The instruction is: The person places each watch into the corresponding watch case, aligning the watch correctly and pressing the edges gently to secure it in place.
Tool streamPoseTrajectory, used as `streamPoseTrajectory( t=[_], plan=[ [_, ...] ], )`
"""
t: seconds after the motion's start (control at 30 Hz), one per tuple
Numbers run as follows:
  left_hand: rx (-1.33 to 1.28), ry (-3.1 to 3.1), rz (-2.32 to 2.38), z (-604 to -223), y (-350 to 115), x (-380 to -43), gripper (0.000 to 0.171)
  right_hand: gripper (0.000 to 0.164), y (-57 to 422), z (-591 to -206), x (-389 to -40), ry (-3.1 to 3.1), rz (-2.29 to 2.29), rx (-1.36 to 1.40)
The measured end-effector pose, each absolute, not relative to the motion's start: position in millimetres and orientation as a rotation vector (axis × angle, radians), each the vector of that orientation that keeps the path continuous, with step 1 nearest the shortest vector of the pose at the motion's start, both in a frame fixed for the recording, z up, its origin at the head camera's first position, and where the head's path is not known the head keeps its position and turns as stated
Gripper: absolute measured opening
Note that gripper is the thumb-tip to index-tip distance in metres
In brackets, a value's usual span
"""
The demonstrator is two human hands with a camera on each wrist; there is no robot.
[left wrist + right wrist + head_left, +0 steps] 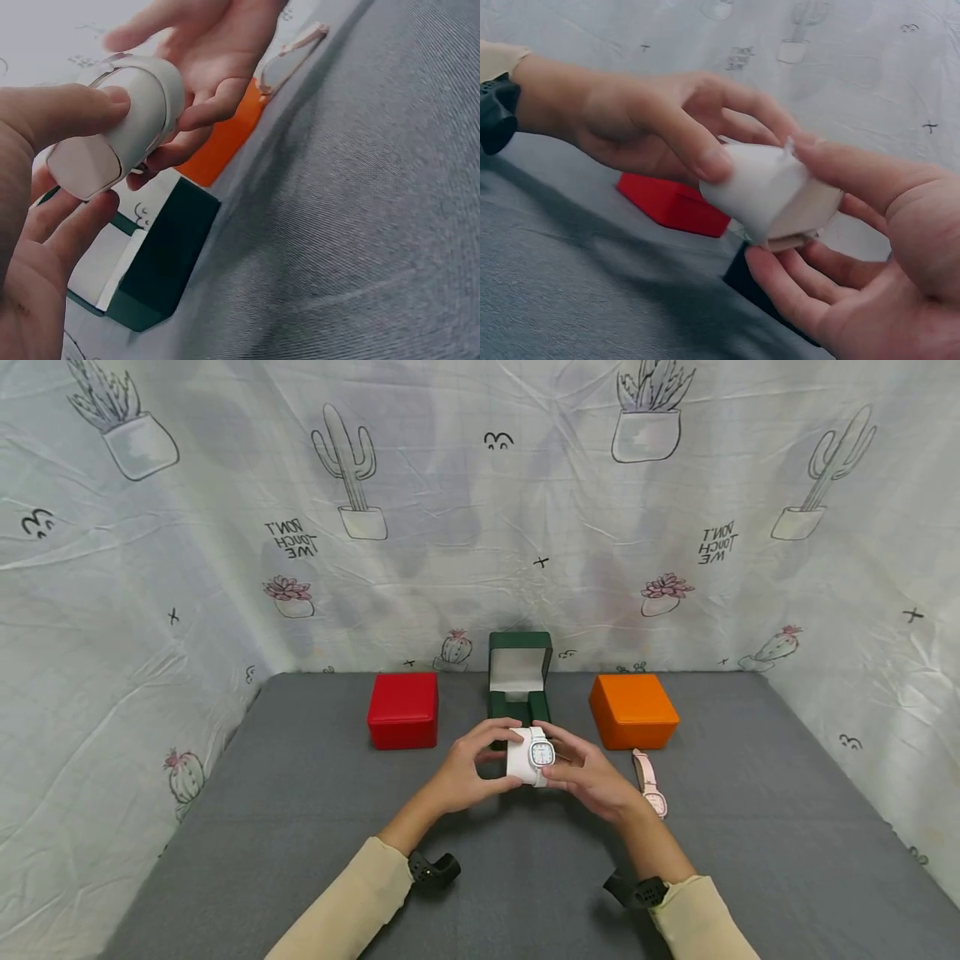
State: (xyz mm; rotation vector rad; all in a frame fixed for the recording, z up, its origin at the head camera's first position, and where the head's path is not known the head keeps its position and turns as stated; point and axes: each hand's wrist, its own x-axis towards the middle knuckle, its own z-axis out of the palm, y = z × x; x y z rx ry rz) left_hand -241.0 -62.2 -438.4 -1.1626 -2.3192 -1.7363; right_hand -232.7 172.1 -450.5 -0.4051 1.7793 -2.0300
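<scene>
A white wristwatch (542, 753) with a squarish face is wrapped around a white watch cushion (516, 762). My left hand (463, 768) grips the cushion's left end between thumb and fingers; in the left wrist view the thumb presses on the cushion (133, 112). From the other side my right hand (592, 777) pinches the watch and cushion, its thumb beside the watch face. In the right wrist view the strap loops round the cushion's end, close to the right fingers. Behind both hands stands a green watch box (519, 668), lid raised, pale inside.
A red box (402, 710) sits closed on the left of the grey tabletop (315, 860). On the right is a closed orange box (635, 712). In front of it lies a pink watch (648, 781). A printed cloth (480, 485) hangs behind the table.
</scene>
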Motion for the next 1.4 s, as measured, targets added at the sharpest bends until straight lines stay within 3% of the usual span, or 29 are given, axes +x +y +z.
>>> streamPoseTrajectory(
  t=[0.3, 0.7, 1.4],
  plan=[
    [-1.138, -2.303, -1.796, -418, -65, -232, 0.048, 0.073, 175, -450, -233, 1.813, -2.0, -0.461],
    [-1.107, -2.373, -1.748, -445, -56, -244, 0.058, 0.07, 167, -450, -228, 1.892, -1.991, -0.466],
    [-1.17, -2.477, -1.498, -448, -54, -254, 0.067, 0.077, 164, -451, -235, 2.029, -1.906, -0.388]
  ],
)
